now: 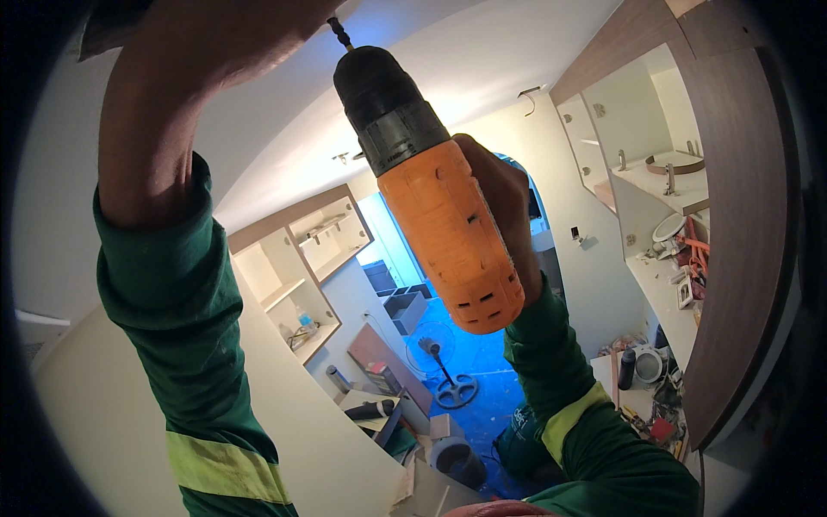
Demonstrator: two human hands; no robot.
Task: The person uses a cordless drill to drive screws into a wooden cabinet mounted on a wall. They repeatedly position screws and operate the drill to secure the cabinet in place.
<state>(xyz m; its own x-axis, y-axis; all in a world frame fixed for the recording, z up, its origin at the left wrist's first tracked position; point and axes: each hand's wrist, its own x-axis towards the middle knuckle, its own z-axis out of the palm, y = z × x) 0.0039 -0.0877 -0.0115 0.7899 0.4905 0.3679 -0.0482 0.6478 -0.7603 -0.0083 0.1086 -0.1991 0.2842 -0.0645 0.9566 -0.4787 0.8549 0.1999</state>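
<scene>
An orange and black cordless drill [448, 233] points up toward the ceiling. My right hand [504, 198] is closed round its grip, on the drill's far side, with most of the fingers hidden. From the black chuck [376, 86] a dark bit [339, 34] runs up to the picture's top edge, close beside my left hand [258, 30]. That hand is raised overhead, and its fingers lie outside the picture, so what it holds cannot be made out. Past my left wrist a dark object [105, 31] shows in part.
Open wall cabinets [297, 258] stand to the left, and a large wood-fronted cabinet [741, 172] rises on the right. Below are a blue-covered floor [500, 379], a fan with a round base [455, 392], a grey bucket [458, 461] and a cluttered counter [637, 401].
</scene>
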